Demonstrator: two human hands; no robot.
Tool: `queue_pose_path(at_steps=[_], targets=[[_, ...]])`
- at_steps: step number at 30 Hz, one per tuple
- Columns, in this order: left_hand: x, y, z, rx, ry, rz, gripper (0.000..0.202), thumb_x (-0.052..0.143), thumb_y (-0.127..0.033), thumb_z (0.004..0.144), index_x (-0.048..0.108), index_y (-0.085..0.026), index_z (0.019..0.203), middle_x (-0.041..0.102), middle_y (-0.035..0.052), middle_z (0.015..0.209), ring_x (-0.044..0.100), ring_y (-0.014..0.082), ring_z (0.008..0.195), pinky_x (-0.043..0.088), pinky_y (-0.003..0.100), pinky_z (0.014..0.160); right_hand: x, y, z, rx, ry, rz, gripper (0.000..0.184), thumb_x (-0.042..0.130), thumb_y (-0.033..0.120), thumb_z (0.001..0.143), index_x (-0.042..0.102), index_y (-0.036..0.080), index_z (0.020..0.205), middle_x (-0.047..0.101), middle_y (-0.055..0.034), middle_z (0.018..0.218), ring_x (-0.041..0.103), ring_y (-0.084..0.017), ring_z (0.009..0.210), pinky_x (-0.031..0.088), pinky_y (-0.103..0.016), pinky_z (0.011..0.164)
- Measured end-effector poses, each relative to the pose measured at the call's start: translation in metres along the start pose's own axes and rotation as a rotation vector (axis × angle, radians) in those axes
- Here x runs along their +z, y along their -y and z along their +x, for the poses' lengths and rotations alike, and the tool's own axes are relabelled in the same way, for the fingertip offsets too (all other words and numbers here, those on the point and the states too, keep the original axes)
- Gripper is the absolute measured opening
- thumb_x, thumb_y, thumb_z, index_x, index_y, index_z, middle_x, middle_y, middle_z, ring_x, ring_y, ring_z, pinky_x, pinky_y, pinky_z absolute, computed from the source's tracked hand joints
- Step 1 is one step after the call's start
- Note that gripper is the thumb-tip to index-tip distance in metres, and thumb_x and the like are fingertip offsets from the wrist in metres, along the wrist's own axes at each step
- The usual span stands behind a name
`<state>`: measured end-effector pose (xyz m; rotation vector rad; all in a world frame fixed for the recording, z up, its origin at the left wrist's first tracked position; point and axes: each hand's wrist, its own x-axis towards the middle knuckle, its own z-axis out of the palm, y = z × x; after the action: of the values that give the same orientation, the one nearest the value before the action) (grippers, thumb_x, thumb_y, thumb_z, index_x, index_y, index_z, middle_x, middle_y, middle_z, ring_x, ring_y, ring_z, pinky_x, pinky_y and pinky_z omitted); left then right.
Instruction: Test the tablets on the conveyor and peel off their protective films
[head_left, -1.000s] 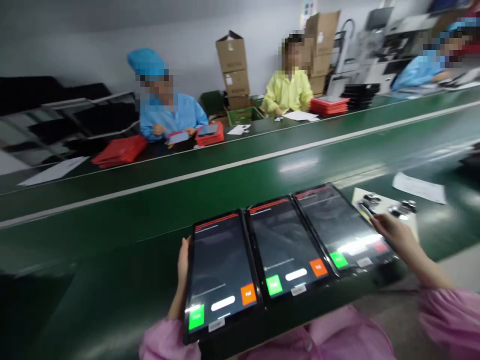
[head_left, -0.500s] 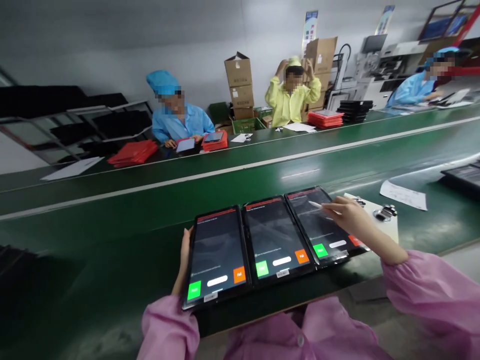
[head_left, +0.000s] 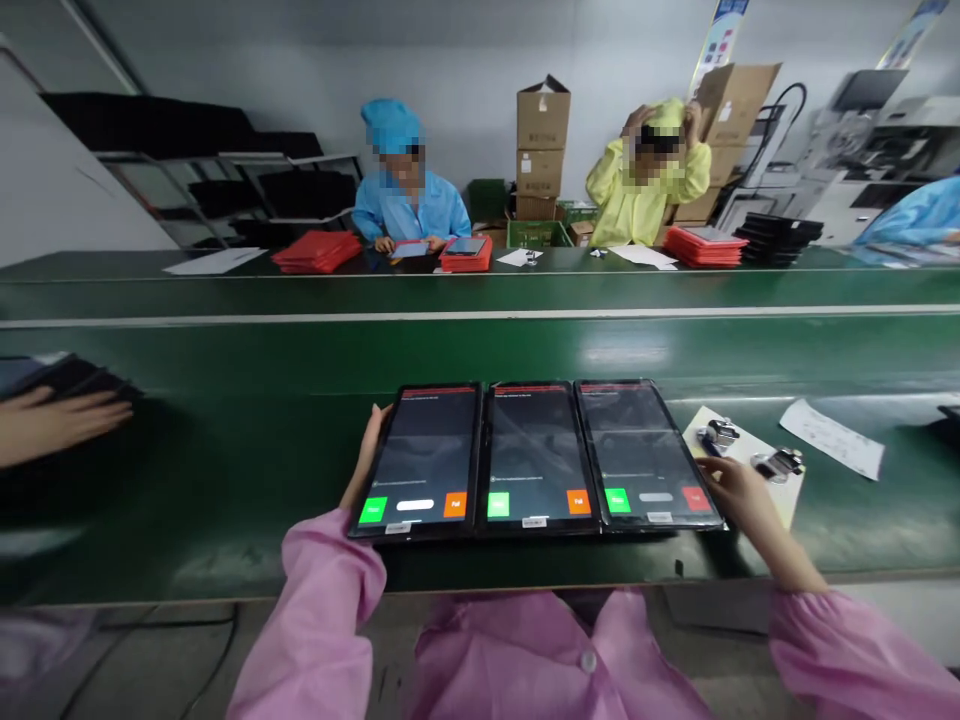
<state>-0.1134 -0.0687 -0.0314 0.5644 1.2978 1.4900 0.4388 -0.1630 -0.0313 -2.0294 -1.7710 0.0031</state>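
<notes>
Three tablets lie side by side in front of me, their dark screens showing green and orange buttons: the left tablet (head_left: 425, 450), the middle tablet (head_left: 536, 445) and the right tablet (head_left: 641, 440). Around the outer edge of the left tablet is my left hand (head_left: 365, 458), its fingertips partly hidden behind it. At the lower right edge of the right tablet, my right hand (head_left: 739, 492) is closed with bent fingers against the side. The white stylus seen earlier is not visible now.
A cream clipboard (head_left: 787, 490) with metal clips lies beside my right hand, near a paper sheet (head_left: 832, 438). At far left another person's hand (head_left: 64, 425) rests on dark stacked devices. Co-workers sit across the green bench (head_left: 300, 345) among red stacks (head_left: 316, 252).
My right hand has moved from the right tablet's screen, where it held a white stylus, down to that tablet's edge. The view has turned left and levelled; another person's hand appears at left.
</notes>
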Motion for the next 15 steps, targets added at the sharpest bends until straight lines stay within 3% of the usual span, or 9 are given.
queue_pose_path(at_steps=[3,7,9,11,13,15], targets=[[-0.005,-0.001,-0.019,-0.001,-0.036,0.012,0.053,0.055,-0.068,0.096,0.075,-0.02,0.106,0.082,0.0097,0.103,0.074,0.0338,0.119,0.063,0.042,0.097,0.008,0.005,-0.003,0.001,-0.054,0.06,0.044,0.06,0.058,0.106,0.067,0.015,0.106,0.066,-0.0014,0.087,0.061,-0.013,0.07,0.057,-0.03,0.069],[-0.035,0.002,-0.074,0.031,-0.105,0.108,0.066,0.052,-0.074,0.092,0.075,-0.017,0.116,0.079,0.0169,0.118,0.067,0.0427,0.131,0.058,0.058,0.107,-0.019,0.021,-0.02,-0.034,-0.302,0.156,0.061,0.043,0.069,0.107,0.072,0.016,0.109,0.066,-0.0083,0.08,0.059,-0.019,0.062,0.05,-0.033,0.057],[-0.054,0.003,-0.107,0.094,-0.186,0.185,0.064,0.057,-0.075,0.089,0.076,-0.019,0.114,0.075,0.0167,0.13,0.058,0.0447,0.142,0.049,0.064,0.118,-0.032,0.037,-0.04,-0.08,-0.386,0.217,0.053,0.047,0.064,0.105,0.075,0.019,0.109,0.068,-0.0103,0.083,0.064,-0.023,0.067,0.048,-0.034,0.053],[-0.066,0.004,-0.14,0.245,-0.238,0.33,0.046,0.072,-0.064,0.085,0.077,-0.026,0.111,0.072,0.0099,0.14,0.049,0.0402,0.151,0.035,0.06,0.13,-0.038,0.06,-0.059,-0.19,-0.363,0.293,0.035,0.055,0.054,0.105,0.075,0.026,0.107,0.072,-0.0077,0.091,0.069,-0.024,0.076,0.051,-0.034,0.057],[-0.062,0.006,-0.168,0.554,-0.093,0.652,0.031,0.08,-0.045,0.085,0.078,-0.035,0.114,0.074,0.0028,0.138,0.058,0.0348,0.145,0.03,0.055,0.134,-0.04,0.091,-0.071,-0.364,-0.288,0.357,0.019,0.059,0.04,0.105,0.073,0.031,0.113,0.074,-0.0034,0.095,0.07,-0.023,0.079,0.054,-0.035,0.065],[-0.039,0.011,-0.188,0.91,0.245,1.021,0.043,0.074,-0.033,0.09,0.071,-0.046,0.131,0.078,-0.0008,0.131,0.071,0.0332,0.129,0.027,0.059,0.136,-0.041,0.121,-0.072,-0.52,-0.234,0.399,0.024,0.059,0.028,0.105,0.07,0.035,0.125,0.074,-0.0011,0.094,0.07,-0.021,0.076,0.055,-0.036,0.069]])
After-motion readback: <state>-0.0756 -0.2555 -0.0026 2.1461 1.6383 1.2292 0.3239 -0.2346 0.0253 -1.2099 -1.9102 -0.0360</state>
